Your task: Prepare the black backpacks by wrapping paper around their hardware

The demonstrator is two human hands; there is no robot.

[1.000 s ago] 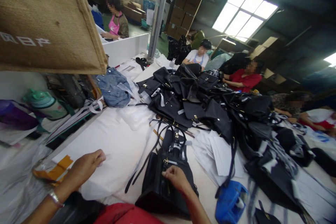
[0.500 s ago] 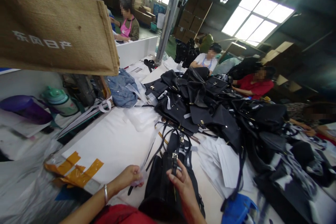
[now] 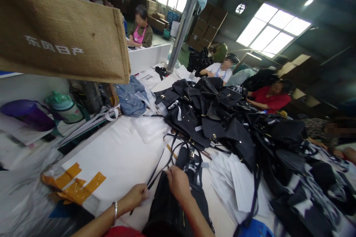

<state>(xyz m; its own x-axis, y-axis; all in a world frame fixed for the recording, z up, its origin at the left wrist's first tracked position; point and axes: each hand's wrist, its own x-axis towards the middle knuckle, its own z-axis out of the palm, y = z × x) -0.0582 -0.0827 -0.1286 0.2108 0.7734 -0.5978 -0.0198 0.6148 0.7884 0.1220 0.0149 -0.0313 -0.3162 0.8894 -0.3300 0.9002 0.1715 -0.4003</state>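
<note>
A black bag with thin straps and a metal buckle lies on the white table right before me. My right hand is closed at the bag's upper left part, fingers pinched where a thin black strap runs; what exactly they grip is hidden. Left of the bag, my left hand, with a silver bangle on the wrist, is closed around a small translucent piece, partly blurred. Black straps extend up between the two hands.
A big heap of black bags covers the right and back. White paper sheets lie right of my bag, a blue object below them. Denim cloth and a hanging brown bag are left. Several people sit beyond.
My right hand has left the buckle strap and moved left and slightly up to the bag's left edge. My left hand has shifted slightly left and down. The view has turned a little.
</note>
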